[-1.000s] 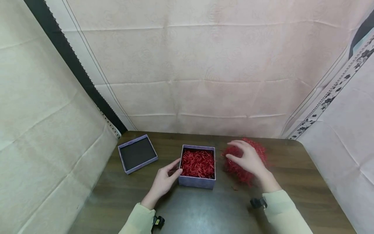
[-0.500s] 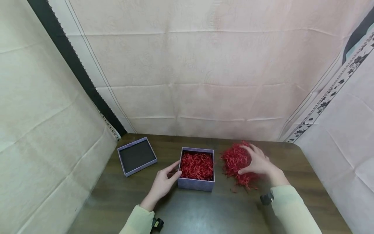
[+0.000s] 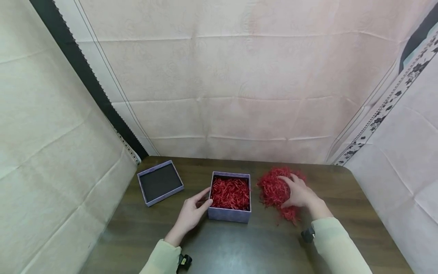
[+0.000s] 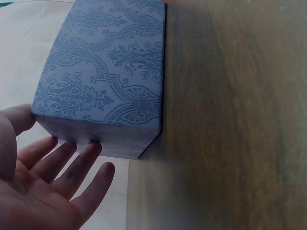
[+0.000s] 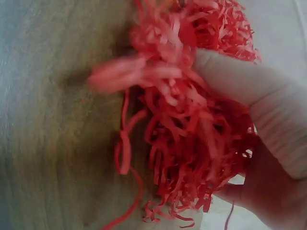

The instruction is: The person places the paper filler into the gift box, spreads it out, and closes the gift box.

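Observation:
A lavender-blue patterned box stands open-topped on the table, with red shredded paper inside. My left hand rests against its left side. In the left wrist view its fingertips touch the side wall, the fingers nearly straight, and the thumb lies at the box's edge. To the right, my right hand reaches into a loose heap of red shredded paper. Up close in the right wrist view, the thumb presses into a bunch of strips; the other fingers are largely hidden behind them.
A matching shallow lid with a dark inside lies face up at the left. Behind the brown wooden table hangs pale cloth, with more cloth on both sides. Black wrist cameras sit at the sleeves.
My right hand first moved right over the heap, then closed in on the red shredded paper and shifted slightly left. The left hand and the box have kept their places.

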Demonstrator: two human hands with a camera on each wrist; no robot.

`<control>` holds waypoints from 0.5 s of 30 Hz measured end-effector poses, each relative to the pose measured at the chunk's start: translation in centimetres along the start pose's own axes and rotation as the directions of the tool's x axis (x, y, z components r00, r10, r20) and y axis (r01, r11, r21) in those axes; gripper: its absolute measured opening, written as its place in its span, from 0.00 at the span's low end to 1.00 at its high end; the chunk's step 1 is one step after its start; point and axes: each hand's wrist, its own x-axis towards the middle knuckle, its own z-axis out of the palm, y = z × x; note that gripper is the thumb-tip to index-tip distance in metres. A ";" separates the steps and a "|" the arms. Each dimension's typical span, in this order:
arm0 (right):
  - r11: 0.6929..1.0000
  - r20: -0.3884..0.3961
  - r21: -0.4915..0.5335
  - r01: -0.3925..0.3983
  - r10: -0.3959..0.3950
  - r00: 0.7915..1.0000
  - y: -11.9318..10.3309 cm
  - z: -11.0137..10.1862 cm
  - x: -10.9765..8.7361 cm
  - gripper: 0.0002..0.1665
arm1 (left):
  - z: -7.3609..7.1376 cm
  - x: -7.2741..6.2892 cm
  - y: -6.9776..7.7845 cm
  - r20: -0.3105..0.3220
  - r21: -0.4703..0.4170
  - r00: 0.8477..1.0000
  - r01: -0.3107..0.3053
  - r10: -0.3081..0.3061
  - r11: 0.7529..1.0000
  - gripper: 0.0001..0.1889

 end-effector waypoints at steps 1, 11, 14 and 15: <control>1.000 -0.003 -0.004 0.001 -0.001 1.000 0.1 0.0 0.0 0.67 | 0.0 0.0 0.0 0.000 -0.003 1.000 0.000 0.000 1.000 0.26; 0.999 -0.050 0.020 0.026 -0.025 0.998 0.7 0.2 -0.2 0.36 | 0.0 0.0 0.2 -0.002 0.000 1.000 0.009 -0.009 1.000 0.25; 0.997 -0.086 0.055 0.059 -0.054 0.995 0.9 0.0 -0.3 0.31 | 0.0 0.0 0.2 0.000 -0.004 1.000 0.015 -0.015 1.000 0.26; 0.995 -0.099 0.068 0.071 -0.064 0.993 0.9 -0.1 -0.4 0.30 | 0.0 0.0 0.3 0.000 -0.007 1.000 0.017 -0.017 1.000 0.26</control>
